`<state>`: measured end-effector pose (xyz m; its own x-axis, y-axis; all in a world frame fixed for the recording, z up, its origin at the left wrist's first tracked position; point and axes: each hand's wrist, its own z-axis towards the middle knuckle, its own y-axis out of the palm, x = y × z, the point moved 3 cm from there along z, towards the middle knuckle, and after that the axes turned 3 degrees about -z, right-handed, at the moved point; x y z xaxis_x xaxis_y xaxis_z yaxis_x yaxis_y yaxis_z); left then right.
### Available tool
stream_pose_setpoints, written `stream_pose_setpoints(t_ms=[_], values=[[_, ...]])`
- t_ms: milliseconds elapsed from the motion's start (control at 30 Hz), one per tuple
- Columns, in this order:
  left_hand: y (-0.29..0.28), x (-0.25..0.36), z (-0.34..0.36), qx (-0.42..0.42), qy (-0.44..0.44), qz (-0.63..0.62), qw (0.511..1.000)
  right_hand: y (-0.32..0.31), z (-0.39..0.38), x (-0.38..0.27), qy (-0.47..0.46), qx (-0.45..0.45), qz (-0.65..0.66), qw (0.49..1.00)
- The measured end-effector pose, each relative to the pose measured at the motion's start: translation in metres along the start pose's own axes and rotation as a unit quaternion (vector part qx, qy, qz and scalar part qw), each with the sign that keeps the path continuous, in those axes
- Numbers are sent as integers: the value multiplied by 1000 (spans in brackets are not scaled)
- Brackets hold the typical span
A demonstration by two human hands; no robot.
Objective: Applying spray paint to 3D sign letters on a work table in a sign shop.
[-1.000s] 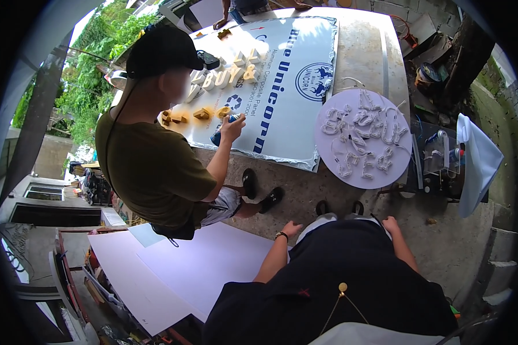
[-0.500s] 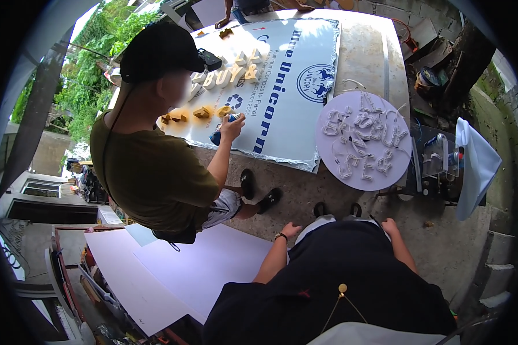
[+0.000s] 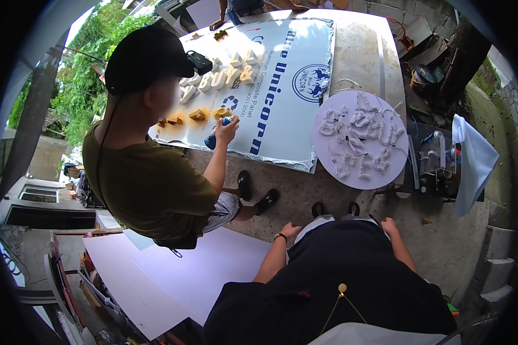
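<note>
My left hand [image 3: 291,230] hangs beside my left thigh, a dark band on its wrist, its fingers loosely curled with nothing visible in them. On the other side, my right hand [image 3: 389,225] is closed beside my right thigh. A thin dark stick-like thing [image 3: 373,218] juts from its fingers; its kind is too small to tell. Ahead stands a round white board [image 3: 322,150] bearing several white outlined letters with wires. To my left a person in an olive shirt [image 3: 149,178] holds a blue spray can [image 3: 211,141] by gold-coloured letter pieces [image 3: 197,115].
A large silver-grey panel [image 3: 290,138] lies on the table [image 3: 357,57], with cream block letters [image 3: 224,76] on it. Another person's hand [image 3: 216,25] rests at its far edge. White sheets [image 3: 213,270] lie at left; a clear box [image 3: 430,167] and white cloth [image 3: 475,161] stand right.
The person in the olive shirt and the spray can appear slightly further left, and the whole view has shifted a little. My hands stay in place beside my thighs.
</note>
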<state>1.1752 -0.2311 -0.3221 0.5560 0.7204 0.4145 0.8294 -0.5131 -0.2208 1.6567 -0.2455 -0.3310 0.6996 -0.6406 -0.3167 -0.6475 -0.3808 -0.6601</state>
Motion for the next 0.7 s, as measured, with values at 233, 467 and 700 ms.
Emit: stream_pose_setpoints(t_ms=[233, 467, 700], values=[[-3, 13, -10, 33, 21, -9, 999, 2, 2, 3, -8, 17, 0, 1000], [-4, 15, -12, 34, 19, -8, 999, 2, 1, 5, 5, 30, -14, 999], [-1, 11, -11, 20, -3, 15, 1000, 0, -3, 0, -13, 14, 3, 1000]])
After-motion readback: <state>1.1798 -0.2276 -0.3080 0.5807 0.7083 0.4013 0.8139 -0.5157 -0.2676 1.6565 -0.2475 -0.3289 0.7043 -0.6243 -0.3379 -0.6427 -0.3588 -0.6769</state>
